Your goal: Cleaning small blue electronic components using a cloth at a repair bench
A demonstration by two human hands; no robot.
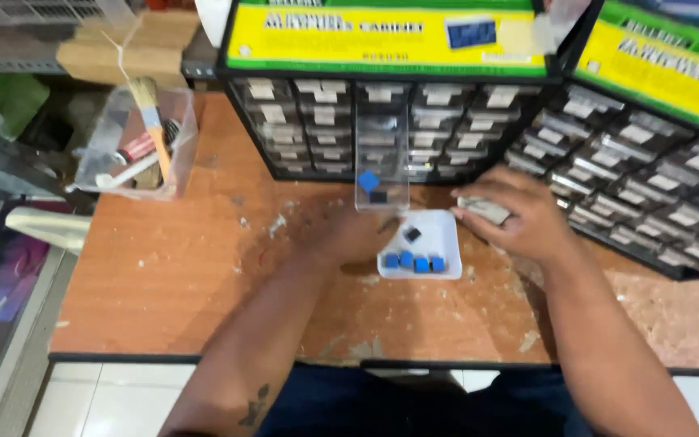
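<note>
Seated at a scuffed orange worktable (163, 267), a person is sorting small parts in front of two parts cabinets. Their left hand (349, 235) is lying with its fingers curled loosely against the left edge of a small white tray (446, 231), just below a clear plastic drawer (382, 174) pulled out of the nearer parts cabinet (301, 121); whether those fingers are pinching anything cannot be told. Inside the drawer, a blue cube (369, 180) and a dark cube (379, 197) are showing through the clear wall. On the tray, four blue cubes (414, 262) are sitting in a row along the near edge, with a black cube (412, 234) alone above them. Their right hand (519, 218) is resting just right of the tray, its fingers closed around a small grey drawer (485, 210), beside the second cabinet (649, 178) angled at right. Further left, a clear bin (184, 146) is holding a paintbrush (151, 121) and other tools.
</note>
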